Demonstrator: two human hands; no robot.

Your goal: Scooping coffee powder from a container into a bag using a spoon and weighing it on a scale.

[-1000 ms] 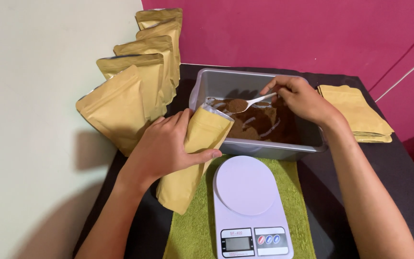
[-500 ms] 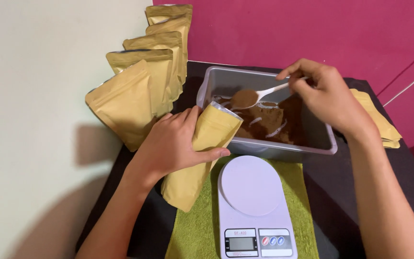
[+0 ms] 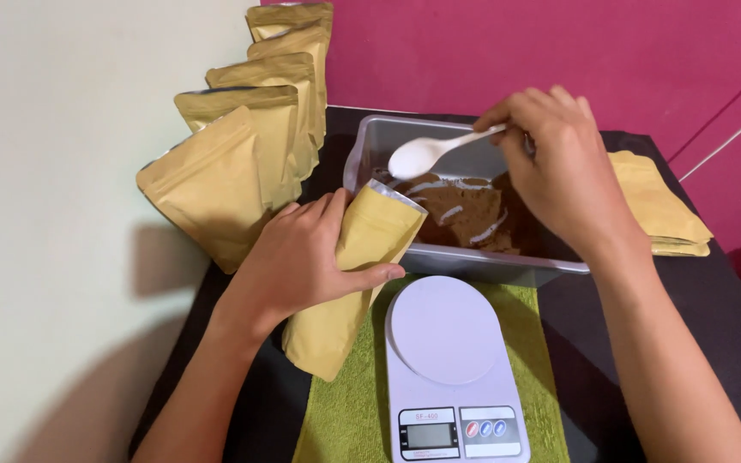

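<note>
One kraft pouch (image 3: 349, 279), tilted, mouth open, w/ foil lining, in left hand (image 3: 298, 257).

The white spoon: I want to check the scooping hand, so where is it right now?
The white spoon is held by the right hand, its bowl above the left end of the grey tub of brown powder.

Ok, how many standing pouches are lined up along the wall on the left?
5 show: nearest pouch, second pouch, third pouch, fourth pouch and farthest pouch, overlapping in a row toward the back corner; more may be hidden behind them.
</note>
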